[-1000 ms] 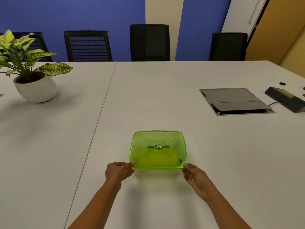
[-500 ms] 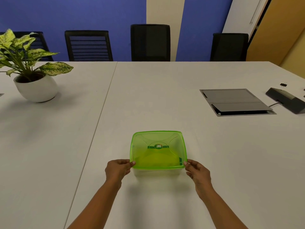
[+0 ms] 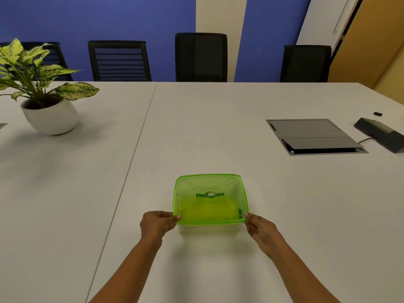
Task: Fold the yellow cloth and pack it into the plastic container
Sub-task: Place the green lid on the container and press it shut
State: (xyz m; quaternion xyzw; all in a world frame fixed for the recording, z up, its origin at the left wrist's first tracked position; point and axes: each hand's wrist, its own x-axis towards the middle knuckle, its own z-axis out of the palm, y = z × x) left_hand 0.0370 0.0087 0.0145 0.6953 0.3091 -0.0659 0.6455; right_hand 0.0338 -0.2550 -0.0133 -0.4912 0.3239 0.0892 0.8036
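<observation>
A square plastic container stands on the white table in front of me, covered by a translucent green lid (image 3: 209, 184). The yellow cloth (image 3: 211, 212) shows through the lid, lying inside the container at its near side. My left hand (image 3: 156, 225) pinches the lid's near left corner. My right hand (image 3: 260, 229) touches the near right corner with its fingertips. The container's clear wall (image 3: 209, 229) shows below the lid's front edge.
A potted plant in a white bowl (image 3: 50, 117) sits at the far left. A grey cable hatch (image 3: 312, 135) is set into the table at the right, beside a dark device (image 3: 380, 134) with a cable. Black chairs (image 3: 201, 56) line the far edge.
Both hands stay at the lid's near corners with only slight finger shifts. The container has not moved.
</observation>
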